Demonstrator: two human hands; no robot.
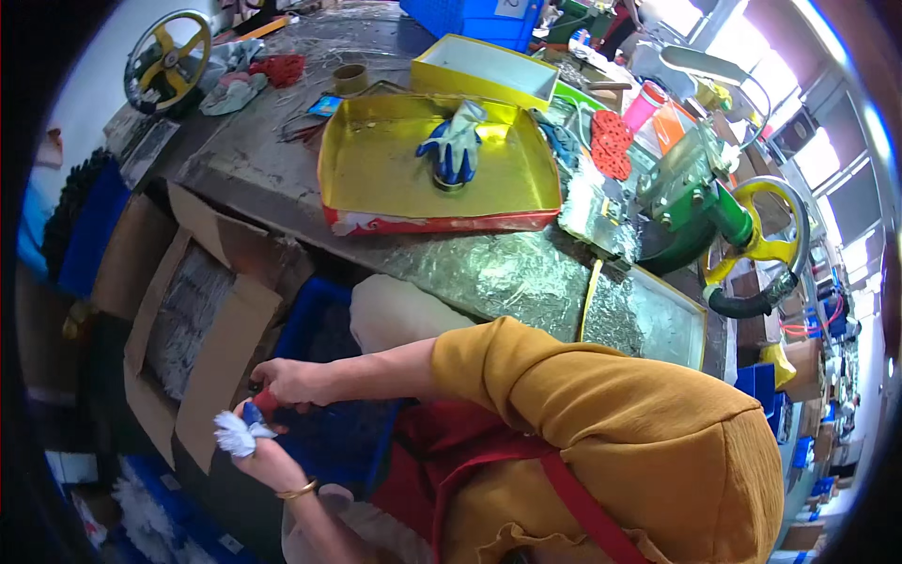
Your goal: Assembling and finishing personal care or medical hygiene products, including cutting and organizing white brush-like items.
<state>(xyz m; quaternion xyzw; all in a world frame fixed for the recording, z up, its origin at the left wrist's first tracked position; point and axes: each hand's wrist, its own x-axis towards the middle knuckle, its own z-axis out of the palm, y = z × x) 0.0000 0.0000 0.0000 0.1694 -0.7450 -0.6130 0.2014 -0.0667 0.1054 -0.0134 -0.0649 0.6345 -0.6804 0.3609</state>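
Observation:
My left hand (pixel 270 464), with a gold bangle at its wrist, is closed around a white, ragged-edged bundle (pixel 233 435) with a dark blue part beside it. Just above it, my right hand (pixel 299 383) is closed on a red-handled tool (pixel 265 404); its working end is too small to make out. Both hands are close together over the edge of an open cardboard box (pixel 221 376), which holds a pile of thin greyish pieces (pixel 193 315). Below and to the right of the hands stands a blue crate (pixel 310 324), its dark contents unclear.
On the worktable (pixel 254 179) are a gold-lined tray (pixel 376 193) holding a blue-and-white glove (pixel 458 150), and a yellow box (pixel 484 75). A green hand press (pixel 691 188) with a yellow handwheel (pixel 742 235) stands at right. Blue bins of white pieces (pixel 141 512) sit lower left.

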